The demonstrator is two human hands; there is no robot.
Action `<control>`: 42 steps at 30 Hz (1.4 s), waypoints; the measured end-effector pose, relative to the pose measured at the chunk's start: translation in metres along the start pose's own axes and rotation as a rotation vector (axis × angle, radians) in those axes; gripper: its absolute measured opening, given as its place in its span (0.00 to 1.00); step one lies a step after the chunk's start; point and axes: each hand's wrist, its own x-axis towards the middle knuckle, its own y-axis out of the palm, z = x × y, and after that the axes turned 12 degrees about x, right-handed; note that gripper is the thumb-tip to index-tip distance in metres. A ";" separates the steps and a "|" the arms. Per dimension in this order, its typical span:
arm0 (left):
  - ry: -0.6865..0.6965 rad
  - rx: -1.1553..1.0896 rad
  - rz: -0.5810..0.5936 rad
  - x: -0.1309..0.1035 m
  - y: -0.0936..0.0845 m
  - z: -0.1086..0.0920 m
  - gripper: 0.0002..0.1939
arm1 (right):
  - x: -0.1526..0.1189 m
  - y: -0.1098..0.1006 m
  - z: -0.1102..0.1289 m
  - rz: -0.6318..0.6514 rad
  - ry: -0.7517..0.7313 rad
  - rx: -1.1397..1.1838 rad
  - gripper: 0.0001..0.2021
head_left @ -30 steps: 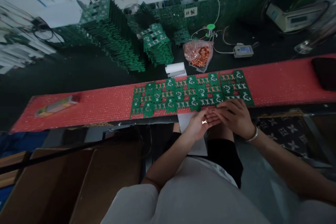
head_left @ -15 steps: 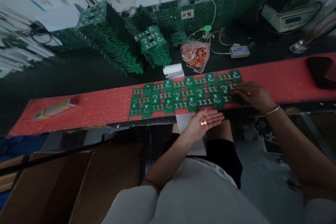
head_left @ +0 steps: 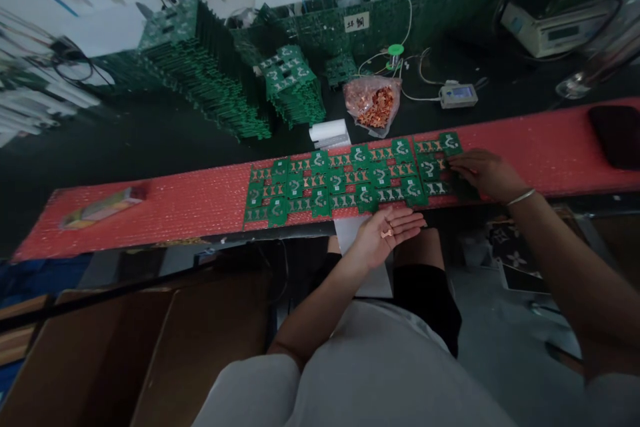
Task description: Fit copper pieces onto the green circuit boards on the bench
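Note:
My left hand [head_left: 387,237] is turned palm up just off the front edge of the bench, its fingers stretched out flat. A small bone-shaped copper piece [head_left: 387,233] lies loose on that palm. Over the rightmost green circuit board [head_left: 430,167], my right hand [head_left: 483,173] is lowered with fingertips pressed together at its middle row. Whether a copper piece sits between those fingertips is hidden. More circuit boards [head_left: 337,180] lie side by side to the left, with copper pieces on many of their rows and bare silvery pads on others.
Red bubble wrap [head_left: 200,197] runs along the bench under the boards. Behind it are a bag of copper pieces [head_left: 377,107], a white roll [head_left: 329,131], a solder spool [head_left: 395,55], a small display device [head_left: 459,95] and tall board stacks [head_left: 200,73]. A black object [head_left: 615,137] lies right.
My right hand has shifted slightly right, still at the middle row of the rightmost board. My left hand stays nearly in place with the copper piece on its palm. The view has tilted a little.

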 end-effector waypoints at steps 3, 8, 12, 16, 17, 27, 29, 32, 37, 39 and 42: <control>0.001 0.001 0.003 0.000 -0.001 0.000 0.22 | 0.001 0.000 0.002 -0.012 0.031 -0.007 0.14; 0.014 -0.001 -0.009 -0.001 -0.001 -0.001 0.22 | -0.003 0.003 0.004 0.015 0.034 -0.010 0.13; 0.067 -0.037 0.009 -0.001 0.002 -0.004 0.23 | -0.007 0.001 0.020 -0.003 0.078 -0.044 0.11; 0.106 -0.107 0.035 0.001 0.004 -0.006 0.26 | -0.003 0.006 0.076 -0.163 0.079 0.042 0.08; 0.106 -0.126 0.034 0.002 0.004 -0.006 0.26 | -0.002 0.010 0.095 -0.179 0.049 0.107 0.08; 0.135 -0.125 -0.032 0.005 0.005 0.001 0.18 | 0.005 0.044 0.178 -0.092 -0.150 0.232 0.04; 0.152 -0.011 -0.059 0.002 0.006 0.003 0.15 | 0.005 0.038 0.171 -0.154 -0.154 0.211 0.06; 0.141 0.173 -0.055 0.000 0.006 0.008 0.17 | 0.003 0.027 0.164 -0.191 -0.157 0.226 0.09; 0.215 0.313 -0.076 0.005 0.005 0.016 0.16 | -0.003 0.018 0.165 -0.135 -0.134 0.381 0.10; 0.239 0.362 -0.053 0.007 0.004 0.018 0.15 | -0.004 0.016 0.164 -0.091 -0.112 0.461 0.07; 0.229 0.397 -0.017 0.008 0.005 0.019 0.17 | -0.006 0.014 0.161 -0.035 -0.004 0.560 0.05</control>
